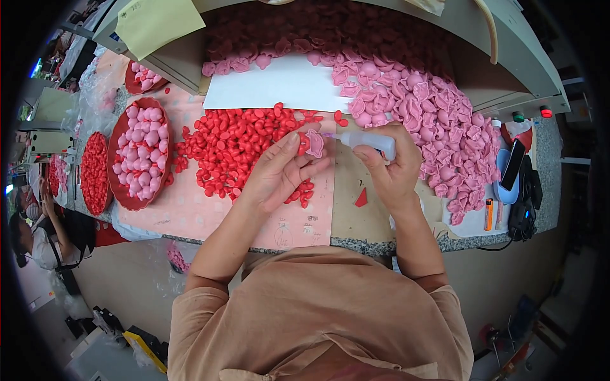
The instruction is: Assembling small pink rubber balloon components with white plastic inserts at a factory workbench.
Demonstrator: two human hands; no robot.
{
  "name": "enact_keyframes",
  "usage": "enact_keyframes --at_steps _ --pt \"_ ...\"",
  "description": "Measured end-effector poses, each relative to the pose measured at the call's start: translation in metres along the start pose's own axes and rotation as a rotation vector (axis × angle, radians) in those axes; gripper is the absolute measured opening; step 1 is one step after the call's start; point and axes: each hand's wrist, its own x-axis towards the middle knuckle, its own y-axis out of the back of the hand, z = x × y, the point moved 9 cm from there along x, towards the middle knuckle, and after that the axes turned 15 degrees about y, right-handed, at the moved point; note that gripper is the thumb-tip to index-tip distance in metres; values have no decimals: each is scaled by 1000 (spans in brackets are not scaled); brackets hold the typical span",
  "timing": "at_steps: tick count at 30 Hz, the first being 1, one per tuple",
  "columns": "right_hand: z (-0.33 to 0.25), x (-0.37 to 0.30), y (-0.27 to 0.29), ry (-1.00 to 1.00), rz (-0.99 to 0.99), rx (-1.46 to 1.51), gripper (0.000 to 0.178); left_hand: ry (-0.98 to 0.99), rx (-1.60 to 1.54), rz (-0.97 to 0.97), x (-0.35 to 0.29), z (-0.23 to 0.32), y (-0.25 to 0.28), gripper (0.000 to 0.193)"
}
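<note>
My left hand [283, 168] pinches a small pink molded plastic piece [314, 144] with a wavy rim, its hollow side up, and a bit of red shows between the fingers. In my right hand [397, 168] is a translucent squeeze bottle [368, 144], tilted sideways. The bottle's thin nozzle points left and reaches the edge of the pink piece; whether it touches cannot be made out. Below and behind my left hand lies a heap of small glossy red pieces [222, 149]. A large heap of similar pink pieces [432, 133] spreads to the right of the bottle.
A red tray [114, 184] of round pink pieces stands at left, next to a container of red pieces [95, 174]. A phone [513, 165], a blue box [502, 178] and an orange lighter-like item [488, 214] are at right. A cabinet [534, 70] overhangs the table. Someone sits far left.
</note>
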Motion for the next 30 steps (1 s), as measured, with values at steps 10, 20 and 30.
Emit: enact_keyframes --at_steps 10,20,30 --pt "-3 2 1 23 0 -38 26 -68 34 6 -4 9 -6 42" --pt "-7 4 3 122 16 -64 26 -83 23 -4 -2 11 -3 43" --pt "-6 3 4 108 23 -48 28 -137 56 -41 -4 13 -11 51"
